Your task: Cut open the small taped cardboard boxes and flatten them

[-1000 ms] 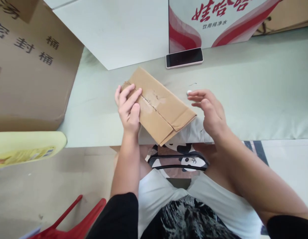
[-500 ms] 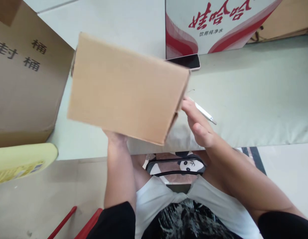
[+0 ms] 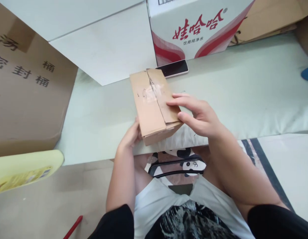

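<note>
A small brown cardboard box [image 3: 151, 109] is in front of me at the table's near edge, its seamed face up, with clear tape [image 3: 151, 94] across the split. My left hand [image 3: 132, 134] holds the box by its lower left side; most of its fingers are hidden by the box. Over the box's right edge lies my right hand [image 3: 200, 114], fingers apart and stretched out, the fingertips and thumb touching the cardboard. Behind the box, partly covered by it, a phone [image 3: 175, 68] lies screen up.
A white carton with red lettering [image 3: 193, 36] and a plain white box [image 3: 106, 53] stand at the back. A large brown carton [image 3: 31, 83] is on the left, above a yellow container [image 3: 27, 166]. Pale green cloth [image 3: 255, 86] covers the table. A blue object [image 3: 307, 73] shows at the right edge.
The box was raised and turned, its plain face showing half a second ago; now it is lower with the taped seam up. My right hand has come onto it. A white pen seen earlier is out of sight.
</note>
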The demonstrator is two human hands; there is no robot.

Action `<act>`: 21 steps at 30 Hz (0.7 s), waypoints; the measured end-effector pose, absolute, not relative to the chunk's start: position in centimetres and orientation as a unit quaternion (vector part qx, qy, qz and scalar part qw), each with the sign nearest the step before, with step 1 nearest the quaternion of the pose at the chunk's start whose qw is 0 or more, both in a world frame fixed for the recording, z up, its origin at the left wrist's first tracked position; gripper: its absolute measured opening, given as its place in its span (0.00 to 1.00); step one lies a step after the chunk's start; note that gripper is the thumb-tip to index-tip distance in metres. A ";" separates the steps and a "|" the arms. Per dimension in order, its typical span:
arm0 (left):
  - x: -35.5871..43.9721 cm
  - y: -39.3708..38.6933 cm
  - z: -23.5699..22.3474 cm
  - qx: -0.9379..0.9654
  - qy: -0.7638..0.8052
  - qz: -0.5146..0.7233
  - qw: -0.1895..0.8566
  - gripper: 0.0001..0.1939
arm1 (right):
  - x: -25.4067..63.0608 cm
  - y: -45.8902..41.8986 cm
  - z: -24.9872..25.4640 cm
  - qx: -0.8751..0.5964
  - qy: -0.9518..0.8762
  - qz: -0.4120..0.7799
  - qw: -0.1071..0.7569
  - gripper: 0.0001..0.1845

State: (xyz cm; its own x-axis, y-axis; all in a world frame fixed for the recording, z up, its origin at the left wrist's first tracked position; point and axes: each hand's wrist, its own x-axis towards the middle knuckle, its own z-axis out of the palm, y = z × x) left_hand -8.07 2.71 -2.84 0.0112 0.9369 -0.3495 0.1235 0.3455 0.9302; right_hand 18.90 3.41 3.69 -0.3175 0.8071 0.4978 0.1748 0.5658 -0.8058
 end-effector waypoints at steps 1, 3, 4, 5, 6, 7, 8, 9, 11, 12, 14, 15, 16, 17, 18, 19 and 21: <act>-8.0 2.9 -2.9 0.431 0.617 0.340 0.563 0.25 | 18.8 3.5 3.3 -0.317 -0.749 0.319 0.486 0.15; -8.1 3.3 -3.0 0.426 0.655 0.333 0.528 0.24 | 18.8 3.7 2.8 -0.300 -0.763 0.310 0.482 0.13; -8.3 3.6 -2.9 0.426 0.670 0.369 0.484 0.24 | 18.7 3.7 2.6 -0.298 -0.769 0.307 0.475 0.13; -8.4 3.9 -2.9 0.428 0.671 0.428 0.428 0.25 | 18.6 3.7 2.5 -0.300 -0.775 0.304 0.466 0.13; -8.5 4.1 -2.8 0.439 0.652 0.497 0.369 0.26 | 18.4 3.6 2.4 -0.301 -0.782 0.300 0.455 0.13; -8.6 4.3 -2.6 0.458 0.613 0.563 0.312 0.28 | 18.1 3.5 2.4 -0.296 -0.792 0.294 0.445 0.13; -8.6 4.4 -2.5 0.486 0.562 0.613 0.268 0.29 | 17.7 3.3 2.4 -0.286 -0.804 0.288 0.434 0.14; -8.6 4.5 -2.3 0.527 0.511 0.634 0.242 0.29 | 17.1 3.0 2.5 -0.274 -0.816 0.281 0.424 0.14; -8.4 4.4 -1.9 0.622 0.450 0.604 0.217 0.29 | 16.1 2.4 2.7 -0.260 -0.832 0.268 0.411 0.15; -8.3 4.3 -1.8 0.661 0.437 0.573 0.210 0.28 | 15.6 2.1 2.8 -0.256 -0.835 0.265 0.408 0.16; -8.2 4.1 -1.6 0.707 0.431 0.522 0.205 0.26 | 15.2 1.8 2.9 -0.257 -0.833 0.268 0.410 0.16; -8.2 4.0 -1.7 0.713 0.434 0.512 0.202 0.25 | 15.4 1.8 2.8 -0.270 -0.824 0.270 0.419 0.16; -8.3 3.9 -1.7 0.710 0.438 0.514 0.200 0.25 | 15.8 2.0 2.7 -0.299 -0.808 0.265 0.433 0.15; -8.4 3.8 -1.9 0.704 0.442 0.518 0.201 0.26 | 16.4 2.4 2.4 -0.349 -0.784 0.250 0.448 0.13; -8.5 3.8 -2.0 0.699 0.446 0.521 0.203 0.26 | 17.2 2.8 2.0 -0.417 -0.754 0.225 0.454 0.12; -8.5 3.7 -2.1 0.694 0.448 0.526 0.204 0.27 | 18.1 3.3 1.4 -0.497 -0.720 0.191 0.445 0.11; -8.5 3.7 -2.3 0.687 0.444 0.536 0.208 0.26 | 19.8 4.4 0.0 -0.635 -0.666 0.122 0.372 0.12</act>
